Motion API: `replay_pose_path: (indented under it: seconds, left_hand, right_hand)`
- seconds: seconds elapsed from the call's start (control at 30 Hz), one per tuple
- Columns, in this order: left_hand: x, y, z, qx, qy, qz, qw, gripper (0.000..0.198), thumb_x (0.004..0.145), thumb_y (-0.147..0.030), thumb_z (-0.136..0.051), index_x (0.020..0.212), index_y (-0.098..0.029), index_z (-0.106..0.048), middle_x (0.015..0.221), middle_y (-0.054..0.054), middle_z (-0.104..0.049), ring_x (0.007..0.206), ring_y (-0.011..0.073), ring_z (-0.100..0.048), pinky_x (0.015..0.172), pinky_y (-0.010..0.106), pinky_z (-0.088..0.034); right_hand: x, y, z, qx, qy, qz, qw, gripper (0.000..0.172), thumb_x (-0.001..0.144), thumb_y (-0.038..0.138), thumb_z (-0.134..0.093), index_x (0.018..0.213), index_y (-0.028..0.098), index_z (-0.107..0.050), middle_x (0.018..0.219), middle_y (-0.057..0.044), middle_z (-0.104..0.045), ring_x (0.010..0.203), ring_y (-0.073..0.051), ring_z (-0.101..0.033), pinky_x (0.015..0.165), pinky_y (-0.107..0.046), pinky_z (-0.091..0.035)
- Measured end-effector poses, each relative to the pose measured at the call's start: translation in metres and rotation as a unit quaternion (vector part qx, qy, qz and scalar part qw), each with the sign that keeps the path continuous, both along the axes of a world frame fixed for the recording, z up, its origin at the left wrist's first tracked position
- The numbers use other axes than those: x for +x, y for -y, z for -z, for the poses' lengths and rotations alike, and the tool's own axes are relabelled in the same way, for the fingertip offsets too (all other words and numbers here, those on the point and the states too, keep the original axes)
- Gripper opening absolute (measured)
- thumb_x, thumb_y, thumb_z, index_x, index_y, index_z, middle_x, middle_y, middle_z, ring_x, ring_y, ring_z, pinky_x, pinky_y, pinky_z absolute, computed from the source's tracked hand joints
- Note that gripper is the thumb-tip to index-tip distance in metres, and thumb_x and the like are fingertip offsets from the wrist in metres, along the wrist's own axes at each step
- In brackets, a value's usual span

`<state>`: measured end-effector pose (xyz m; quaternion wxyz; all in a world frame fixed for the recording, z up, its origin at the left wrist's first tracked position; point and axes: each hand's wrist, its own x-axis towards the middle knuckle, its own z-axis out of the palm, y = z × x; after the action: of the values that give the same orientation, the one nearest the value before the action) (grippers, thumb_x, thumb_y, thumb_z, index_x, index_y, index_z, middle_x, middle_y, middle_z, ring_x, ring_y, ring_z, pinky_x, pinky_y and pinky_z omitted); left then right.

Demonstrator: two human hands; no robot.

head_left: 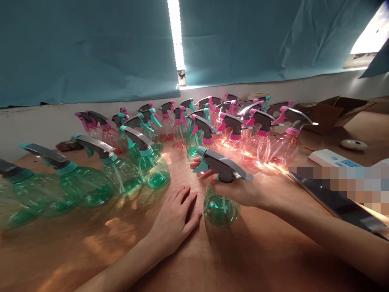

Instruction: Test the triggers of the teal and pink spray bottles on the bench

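A blue curtain (pixel 91 52) hung behind everything, and below it the table (pixel 188 275) ran out in front of you. On the table's right stood an open box (pixel 330 115). Pink bottles (pixel 264 148) crowded the far side, ahead and to the right, with some teal-topped ones mixed among them. Other green bottles (pixel 154 170) made a line from the left edge towards the middle.

Your right hand (pixel 235 190) was closed around the neck of a green bottle (pixel 223 209), just under its spray head, with some fingers showing beyond the trigger. That bottle was in front of you, a little right of the middle, its long axis upright; you could not tell whether its base touched the wood. Its nozzle pointed left and away from you, its lever back towards the right wrist.

Your left hand (pixel 176 215) rested palm down, empty, fingers loosely spread. The bottle lay to its right, with the thumb just beside the lower body; the right hand was the nearer, being on it. The nearest of the line stood beyond the left fingertips, apart from them.

Right of your forearm lay a flat dark device (pixel 328 198), then a power strip (pixel 328 157) and a small white disc (pixel 354 144).
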<state>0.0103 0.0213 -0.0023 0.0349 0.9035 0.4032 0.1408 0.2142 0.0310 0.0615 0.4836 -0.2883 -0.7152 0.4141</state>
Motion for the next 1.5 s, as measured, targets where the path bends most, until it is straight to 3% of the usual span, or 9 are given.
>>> replay_pose_path:
  seconds: [0.17,0.3,0.63,0.8,1.03,1.23,1.5]
  left_hand:
    - [0.000,0.000,0.001,-0.001,0.012,0.001,1.000,0.041,0.093,-0.035,-0.051,0.129,-0.016,-0.055,0.137,0.015,-0.052,0.129,0.0329,-0.045,0.107,0.051,-0.037]
    - [0.000,-0.001,0.002,-0.001,0.007,-0.003,1.000,0.042,0.094,-0.036,-0.050,0.129,-0.014,-0.055,0.137,0.016,-0.053,0.130,0.0330,-0.044,0.108,0.051,-0.037]
    - [0.000,0.000,-0.001,-0.003,0.005,0.000,1.000,0.032,0.094,-0.034,-0.051,0.120,-0.017,-0.059,0.131,0.014,-0.056,0.124,0.0329,-0.048,0.104,0.052,-0.040]
    - [0.002,0.000,-0.004,-0.019,-0.006,0.003,1.000,0.031,0.094,-0.032,-0.051,0.119,-0.015,-0.059,0.133,0.015,-0.053,0.127,0.0334,-0.044,0.106,0.052,-0.038]
    - [-0.001,0.000,0.001,-0.007,0.007,0.003,1.000,0.037,0.093,-0.032,-0.053,0.125,-0.015,-0.057,0.134,0.015,-0.054,0.128,0.0337,-0.044,0.105,0.052,-0.039]
    - [-0.001,-0.001,0.003,0.004,0.007,0.000,1.000,0.042,0.093,-0.034,-0.053,0.129,-0.013,-0.056,0.138,0.016,-0.052,0.128,0.0343,-0.045,0.106,0.052,-0.038]
    - [-0.002,0.000,0.004,0.002,0.009,-0.001,1.000,0.042,0.093,-0.035,-0.053,0.129,-0.014,-0.056,0.137,0.016,-0.052,0.128,0.0337,-0.045,0.106,0.052,-0.038]
  right_hand:
    - [0.000,0.000,0.002,0.004,0.016,0.010,1.000,0.039,0.075,0.014,-0.054,0.111,0.026,-0.063,0.120,-0.004,-0.066,0.094,-0.018,-0.067,0.077,-0.033,-0.057]
    - [-0.002,-0.002,0.005,0.022,0.026,0.040,0.999,0.033,0.076,0.009,-0.054,0.102,0.026,-0.067,0.112,-0.002,-0.069,0.094,-0.017,-0.066,0.075,-0.029,-0.056]
    - [-0.003,-0.006,0.012,0.007,-0.003,0.020,1.000,0.048,0.076,0.010,-0.063,0.120,0.028,-0.060,0.121,-0.004,-0.065,0.100,-0.017,-0.065,0.078,-0.028,-0.056]
    - [-0.001,-0.005,0.013,0.011,0.043,0.042,0.998,0.051,0.077,0.013,-0.062,0.125,0.029,-0.058,0.122,-0.004,-0.064,0.086,-0.014,-0.064,0.078,-0.029,-0.056]
    - [0.002,-0.003,0.009,0.010,0.041,0.014,0.999,0.060,0.076,0.015,-0.062,0.132,0.031,-0.052,0.120,-0.003,-0.065,0.080,-0.013,-0.063,0.072,-0.026,-0.056]
    - [0.004,-0.004,0.012,0.046,0.107,0.067,0.991,0.056,0.074,0.010,-0.057,0.124,0.034,-0.060,0.105,0.001,-0.071,0.076,-0.015,-0.063,0.070,-0.029,-0.055]
    - [0.000,0.002,-0.004,0.051,0.110,0.067,0.990,0.040,0.069,0.013,-0.050,0.102,0.026,-0.068,0.096,-0.002,-0.071,0.075,-0.017,-0.063,0.075,-0.035,-0.055]
